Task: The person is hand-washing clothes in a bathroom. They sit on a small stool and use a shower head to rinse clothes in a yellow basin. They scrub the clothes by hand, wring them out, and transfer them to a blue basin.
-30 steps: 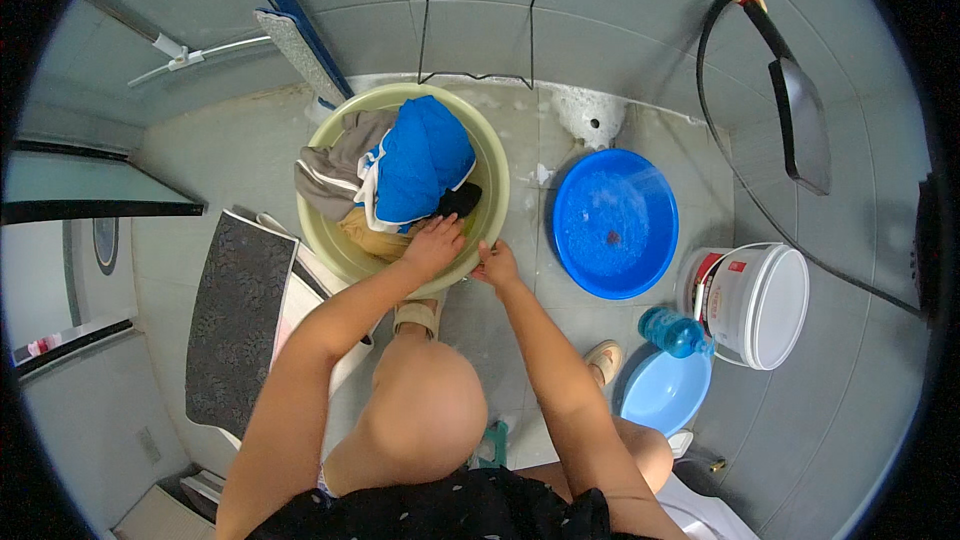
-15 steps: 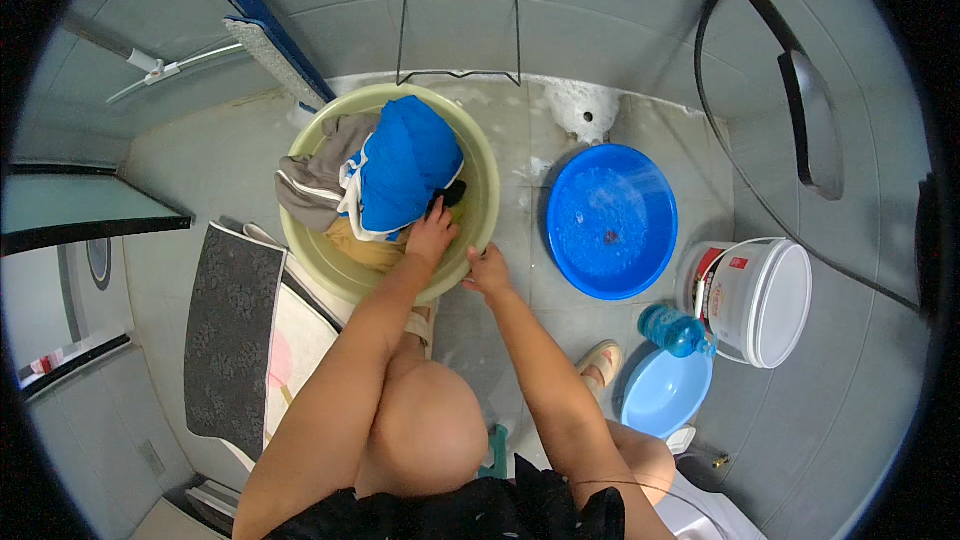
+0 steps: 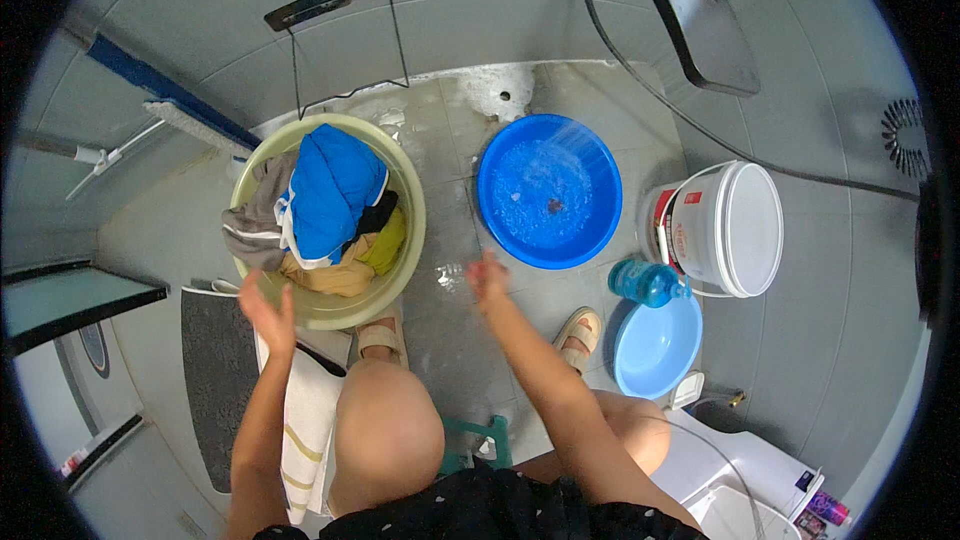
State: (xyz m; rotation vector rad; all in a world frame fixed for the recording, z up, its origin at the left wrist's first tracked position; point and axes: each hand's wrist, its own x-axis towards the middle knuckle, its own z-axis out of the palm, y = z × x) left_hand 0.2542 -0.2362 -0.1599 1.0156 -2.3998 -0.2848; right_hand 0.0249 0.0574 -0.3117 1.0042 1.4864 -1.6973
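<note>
A pale green basin [image 3: 412, 230] stands on the wet tiled floor, heaped with clothes: a blue garment [image 3: 333, 190] on top, grey and yellow pieces under it. My left hand [image 3: 266, 315] hovers open at the basin's near left rim, holding nothing. My right hand [image 3: 488, 277] is open and blurred over the floor between the green basin and a blue basin [image 3: 600, 220] that holds a little water. Neither hand touches the clothes.
A white lidded bucket [image 3: 735, 230] stands right of the blue basin, with a blue bottle [image 3: 645, 282] and a small light-blue bowl [image 3: 655, 348] in front of it. A dark mat [image 3: 210, 380] and a striped towel [image 3: 305, 420] lie left. My sandalled feet [image 3: 580, 332] rest on the floor.
Both hands have come off the green basin's near rim and spread apart, left hand to the left, right hand to the right. The view has shifted closer to the basins.
</note>
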